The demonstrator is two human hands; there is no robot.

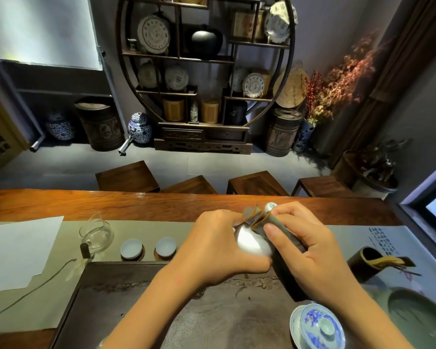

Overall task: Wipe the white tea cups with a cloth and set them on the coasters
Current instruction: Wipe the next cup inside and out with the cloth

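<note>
My left hand (219, 245) grips a white tea cup (252, 241) tipped on its side above the dark tea tray (136, 298). My right hand (305, 248) holds a dark grey cloth with a brown underside (259, 220), pressed into the cup's mouth. Two more white cups (131, 248) (166, 245) stand upright on round dark coasters (143, 256) beyond the tray's far edge. A fourth white cup (270, 206) peeks out behind the cloth, mostly hidden.
A glass pitcher (96, 234) stands left of the cups, white paper (18, 253) further left. A blue-and-white lidded bowl (317, 326) sits at the tray's near right, with a green basin (418, 321) and dark tool holder (368, 263) beside it. Wooden stools (126, 177) line the table's far side.
</note>
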